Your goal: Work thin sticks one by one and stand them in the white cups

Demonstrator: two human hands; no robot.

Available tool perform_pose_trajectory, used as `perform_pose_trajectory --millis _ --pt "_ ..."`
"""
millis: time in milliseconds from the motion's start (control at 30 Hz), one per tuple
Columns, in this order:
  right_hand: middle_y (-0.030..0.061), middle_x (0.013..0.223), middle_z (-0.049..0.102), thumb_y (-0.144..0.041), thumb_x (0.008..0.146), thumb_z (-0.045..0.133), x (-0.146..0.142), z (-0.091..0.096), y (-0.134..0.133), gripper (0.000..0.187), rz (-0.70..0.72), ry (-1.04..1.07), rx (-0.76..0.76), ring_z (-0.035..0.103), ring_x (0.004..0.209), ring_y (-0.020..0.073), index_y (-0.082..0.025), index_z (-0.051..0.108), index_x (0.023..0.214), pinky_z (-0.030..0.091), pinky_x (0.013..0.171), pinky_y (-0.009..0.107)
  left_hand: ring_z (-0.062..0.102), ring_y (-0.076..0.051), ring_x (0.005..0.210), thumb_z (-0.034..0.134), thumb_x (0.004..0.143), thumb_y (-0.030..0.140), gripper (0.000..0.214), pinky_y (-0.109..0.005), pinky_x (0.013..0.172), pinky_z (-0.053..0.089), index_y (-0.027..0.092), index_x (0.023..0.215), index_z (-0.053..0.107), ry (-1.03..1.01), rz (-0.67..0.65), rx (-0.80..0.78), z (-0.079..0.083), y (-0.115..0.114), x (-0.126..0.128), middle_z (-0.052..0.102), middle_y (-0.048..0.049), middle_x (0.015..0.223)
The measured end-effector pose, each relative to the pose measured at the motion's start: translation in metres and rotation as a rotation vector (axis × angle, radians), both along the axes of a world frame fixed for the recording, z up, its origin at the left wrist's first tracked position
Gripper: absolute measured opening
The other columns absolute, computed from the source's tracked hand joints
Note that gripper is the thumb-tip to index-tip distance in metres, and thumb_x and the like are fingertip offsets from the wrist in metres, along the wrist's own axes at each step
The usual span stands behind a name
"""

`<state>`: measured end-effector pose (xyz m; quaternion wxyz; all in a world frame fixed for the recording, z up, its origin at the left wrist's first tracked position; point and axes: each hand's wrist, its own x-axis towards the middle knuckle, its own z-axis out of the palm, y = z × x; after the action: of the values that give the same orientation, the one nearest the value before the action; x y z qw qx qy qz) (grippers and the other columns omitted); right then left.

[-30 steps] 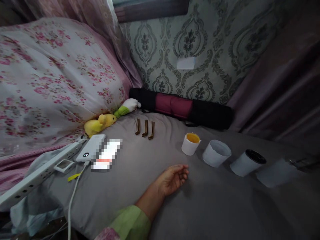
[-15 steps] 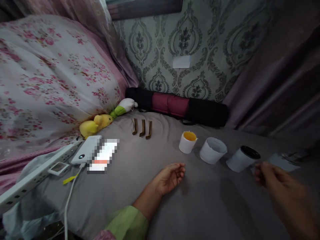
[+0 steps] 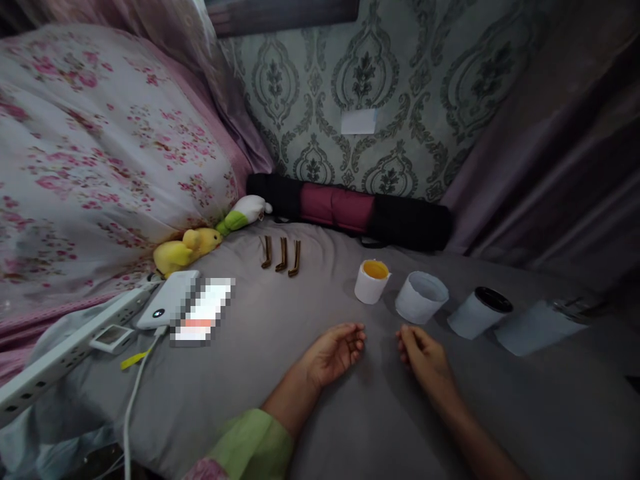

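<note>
My left hand [image 3: 336, 355] hovers or rests palm up over the grey sheet, fingers loosely curled and apart, with nothing in it. Facing it, my right hand [image 3: 424, 357] has its thumb and fingers drawn together; whether something small is inside is hidden. Beyond my hands stands a short white-wrapped cup with a yellow inside [image 3: 369, 291]. A wider white cup [image 3: 419, 308] comes to its right, then a white container with a black rim [image 3: 473, 321]. Farthest right is a white-wrapped container with metal parts at its top [image 3: 540, 330]. None of these touches my hands.
Three bronze L-shaped pieces [image 3: 282, 255] lie in a row. To the left are a white power bank [image 3: 165, 300], a blurred-out phone-like slab [image 3: 203, 312], a power strip [image 3: 65, 353] and plush toys [image 3: 185, 252]. A long black-and-maroon bag [image 3: 340, 208] lies along the wall.
My right hand has moved left from beside the rightmost container to near my left hand, uncovering that container. My left hand has stayed almost still. The view has shifted slightly.
</note>
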<state>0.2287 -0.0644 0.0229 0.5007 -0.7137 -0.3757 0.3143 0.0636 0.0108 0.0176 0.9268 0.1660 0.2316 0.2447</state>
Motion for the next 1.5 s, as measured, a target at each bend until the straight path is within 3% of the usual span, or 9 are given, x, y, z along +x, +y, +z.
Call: perform_pose_trajectory --millis 200,467,1067,1200,1300,1500 --pt "-0.0004 0.055 0.049 -0.050 0.078 0.040 -0.013 -0.005 0.013 0.037 0.065 -0.061 0.034 0.046 0.046 0.0113 -0.017 0.053 0.075 0.034 0.041 0.021 0.050 -0.006 0.055 0.052 0.076 0.017 0.011 -0.017 0.050 0.035 0.009 0.081 0.059 -0.005 -0.006 -0.010 0.001 0.000 0.000 0.057 -0.0035 0.070" --pt "0.0011 0.056 0.052 -0.049 0.080 0.036 -0.017 -0.021 0.014 0.037 0.050 -0.277 0.042 0.047 0.050 0.0128 -0.017 0.053 0.070 0.035 0.048 0.022 0.050 -0.006 0.057 0.053 0.076 0.018 0.012 -0.018 0.052 0.035 0.010 0.082 0.059 -0.007 -0.010 0.008 -0.002 0.001 0.000 0.057 -0.0035 0.071" --pt "0.0015 0.057 0.052 -0.053 0.078 0.038 -0.014 -0.024 0.010 0.040 0.071 -0.143 0.101 0.047 0.049 0.0128 -0.016 0.055 0.074 0.036 0.048 0.023 0.048 -0.005 0.049 0.049 0.076 0.011 0.008 -0.016 0.047 0.036 0.009 0.077 0.057 0.182 -0.046 -0.059 0.008 0.013 0.009 0.056 -0.0012 0.060" --pt "0.0020 0.056 0.053 -0.052 0.078 0.039 -0.014 -0.024 0.010 0.041 0.059 -0.158 0.125 0.048 0.049 0.0126 -0.016 0.056 0.073 0.036 0.048 0.023 0.048 -0.005 0.048 0.048 0.076 0.011 0.008 -0.015 0.046 0.036 0.009 0.075 0.056 0.343 -0.023 0.033 0.014 0.030 0.008 0.055 -0.0005 0.058" --pt "0.0021 0.057 0.053 -0.054 0.077 0.038 -0.013 -0.025 0.011 0.043 0.061 -0.158 0.116 0.047 0.049 0.0128 -0.016 0.057 0.072 0.036 0.048 0.023 0.047 -0.004 0.046 0.047 0.077 0.011 0.009 -0.016 0.046 0.036 0.010 0.073 0.055 0.529 0.032 0.211 0.018 0.047 0.006 0.053 0.0000 0.057" --pt "0.0013 0.056 0.052 -0.052 0.078 0.038 -0.013 -0.025 0.010 0.042 0.074 -0.165 0.100 0.047 0.049 0.0122 -0.016 0.057 0.074 0.037 0.048 0.023 0.046 -0.005 0.044 0.047 0.077 0.010 0.007 -0.016 0.043 0.035 0.012 0.070 0.050 0.705 0.140 0.401 0.020 0.086 -0.005 0.052 0.0008 0.056"
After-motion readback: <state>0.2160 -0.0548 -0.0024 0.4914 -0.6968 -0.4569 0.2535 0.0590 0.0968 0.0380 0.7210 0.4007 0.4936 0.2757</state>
